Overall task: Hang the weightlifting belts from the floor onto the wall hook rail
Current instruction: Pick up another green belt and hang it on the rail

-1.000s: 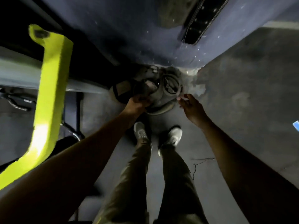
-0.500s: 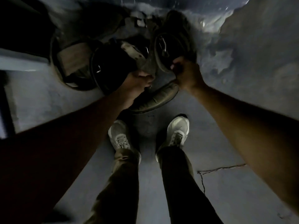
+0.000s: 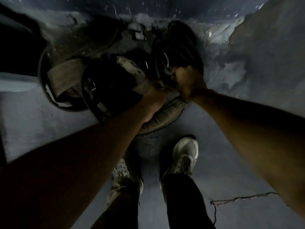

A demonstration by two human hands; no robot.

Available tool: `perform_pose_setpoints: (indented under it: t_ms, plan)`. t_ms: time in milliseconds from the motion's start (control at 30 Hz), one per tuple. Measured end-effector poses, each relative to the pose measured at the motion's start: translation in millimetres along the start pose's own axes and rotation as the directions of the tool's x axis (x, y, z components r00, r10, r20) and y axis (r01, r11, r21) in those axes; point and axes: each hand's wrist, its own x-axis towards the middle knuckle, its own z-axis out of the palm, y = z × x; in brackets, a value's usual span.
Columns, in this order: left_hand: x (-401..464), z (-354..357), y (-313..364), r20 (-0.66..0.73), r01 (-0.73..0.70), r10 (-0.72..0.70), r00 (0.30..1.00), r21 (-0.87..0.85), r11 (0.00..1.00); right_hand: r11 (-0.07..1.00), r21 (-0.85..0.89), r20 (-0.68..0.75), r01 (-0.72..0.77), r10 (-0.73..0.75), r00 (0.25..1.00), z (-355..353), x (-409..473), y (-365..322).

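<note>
Dim grey concrete floor (image 3: 41, 129) meets a scuffed wall base, where a heap of coiled, worn dark leather weightlifting belts (image 3: 69, 83) is piled. A black buckled belt (image 3: 105, 86) is gripped by the left hand (image 3: 155, 95); another dark coiled belt (image 3: 179, 52) is clenched in the right hand (image 3: 186, 80). Each should probably be lifted separately, so buckles are not snagged.

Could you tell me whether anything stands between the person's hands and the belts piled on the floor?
Nothing visible does. The right hand is already curled round the dark coiled belt by the wall, and the left hand grips the black belt beside it. The wall hook rail is out of view, so the way there cannot be judged.
</note>
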Motion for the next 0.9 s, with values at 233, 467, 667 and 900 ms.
perform_pose_setpoints:
  t_ms: [233, 467, 667, 900]
  plan:
    - [-66.3, -25.1, 52.9, 0.044, -0.004, 0.000, 0.999, 0.103, 0.995, 0.964, 0.243, -0.058, -0.106, 0.124, 0.991, -83.0, -82.6, -20.3]
    - [-200.0, -61.2, 148.4, -0.061, -0.148, 0.143, 0.988, -0.088, 0.985, 0.873, 0.486, -0.364, 0.034, 0.167, 0.916, -201.0, -203.0, -87.6]
    - [-321.3, -109.6, 254.4, -0.223, -0.158, 0.093, 0.970, -0.296, 0.942, 0.804, 0.544, -0.548, 0.241, 0.122, 0.828, -334.7, -309.7, -160.7]
    - [-565.8, -144.4, 363.0, -0.006, -0.245, 0.251, 0.968, -0.245, 0.938, 0.844, 0.374, -0.647, 0.384, -0.058, 0.760, -470.4, -461.6, -228.1]
